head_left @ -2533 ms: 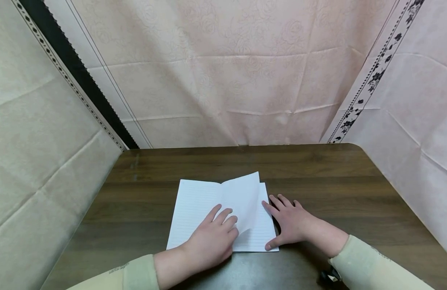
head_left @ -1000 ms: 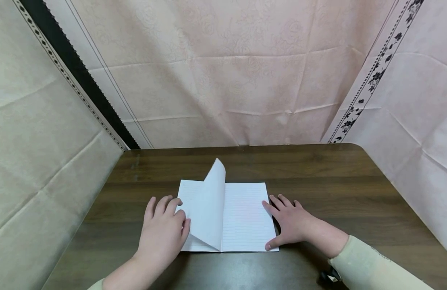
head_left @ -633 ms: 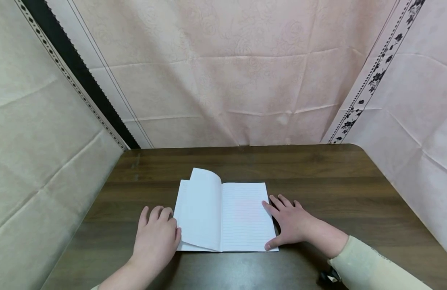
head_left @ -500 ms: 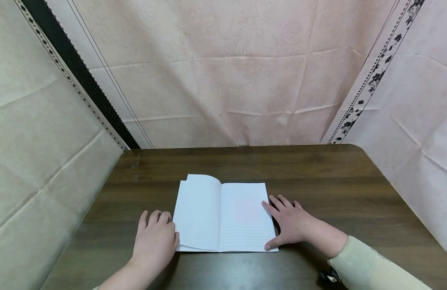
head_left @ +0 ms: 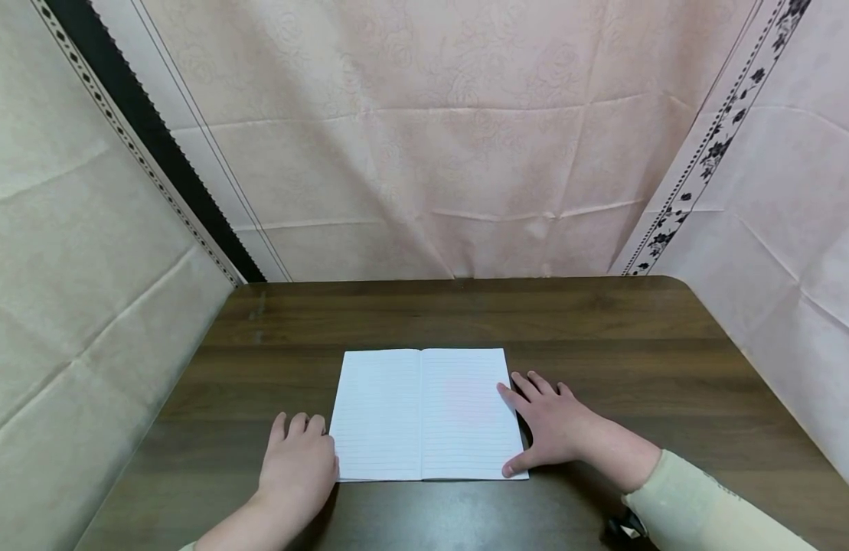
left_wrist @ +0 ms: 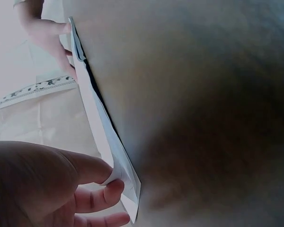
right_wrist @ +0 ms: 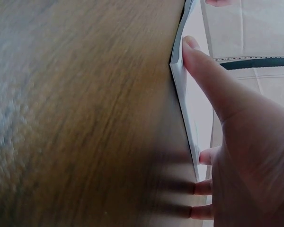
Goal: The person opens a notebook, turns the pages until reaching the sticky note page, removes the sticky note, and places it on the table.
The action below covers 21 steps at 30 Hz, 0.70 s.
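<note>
A lined notebook [head_left: 465,413] lies spread at its middle on the wooden table, both pages nearly flat. My left hand [head_left: 296,463] is at the left page's outer edge. In the left wrist view, its thumb and forefinger pinch a page [left_wrist: 114,163] by the edge, which lifts a little from the sheets beneath. On the other side, my right hand [head_left: 555,425] has its fingers spread. Its thumb [right_wrist: 191,47] rests on the lower right corner and its forefinger touches the right edge; the other fingertips stand on the table beside the notebook.
The brown table [head_left: 396,310] reaches back to a pale hanging cloth [head_left: 424,153]. More cloth hangs along both sides, with a dark band at left. A small black object [head_left: 627,528] sits under the right sleeve [head_left: 700,497].
A page has swung over from the right side to the left and now lies nearly flat. My left hand has moved left and slightly toward me with it; the right hand has stayed put.
</note>
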Each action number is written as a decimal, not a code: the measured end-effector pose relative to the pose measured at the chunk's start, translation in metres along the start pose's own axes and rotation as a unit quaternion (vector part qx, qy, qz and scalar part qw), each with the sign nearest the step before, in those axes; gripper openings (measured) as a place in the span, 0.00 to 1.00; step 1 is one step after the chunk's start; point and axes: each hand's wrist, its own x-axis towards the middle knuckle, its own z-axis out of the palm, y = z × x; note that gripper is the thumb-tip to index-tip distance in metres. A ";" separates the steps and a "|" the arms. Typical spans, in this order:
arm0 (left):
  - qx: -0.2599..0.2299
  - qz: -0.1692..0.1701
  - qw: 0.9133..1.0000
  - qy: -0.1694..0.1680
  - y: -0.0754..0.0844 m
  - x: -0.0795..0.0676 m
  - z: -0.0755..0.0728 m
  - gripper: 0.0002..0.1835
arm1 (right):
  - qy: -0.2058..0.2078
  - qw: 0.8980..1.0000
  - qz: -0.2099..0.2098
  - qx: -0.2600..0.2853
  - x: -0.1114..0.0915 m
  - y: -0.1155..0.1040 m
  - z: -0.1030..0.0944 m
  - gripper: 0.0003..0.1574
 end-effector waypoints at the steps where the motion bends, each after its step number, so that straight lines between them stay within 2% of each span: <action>1: 0.000 -0.001 1.000 -0.003 0.000 0.000 0.000 0.11 | 0.000 1.000 0.000 0.000 0.000 0.000 0.000 0.80; 8: -0.002 -0.002 1.000 -0.025 0.001 0.003 0.001 0.11 | 0.003 1.000 -0.001 -0.001 0.001 0.002 0.002 0.80; 15: 0.008 0.002 1.000 0.005 -0.001 0.004 0.001 0.13 | 0.000 1.000 -0.004 -0.005 0.001 0.004 0.004 0.80; 18: 0.000 0.018 1.000 0.006 0.001 0.008 0.001 0.12 | -0.004 1.000 -0.001 -0.003 0.001 0.003 0.004 0.80; 21: -0.019 0.047 0.999 -0.011 0.005 0.015 0.000 0.10 | -0.004 1.000 0.001 -0.001 0.002 0.003 0.003 0.80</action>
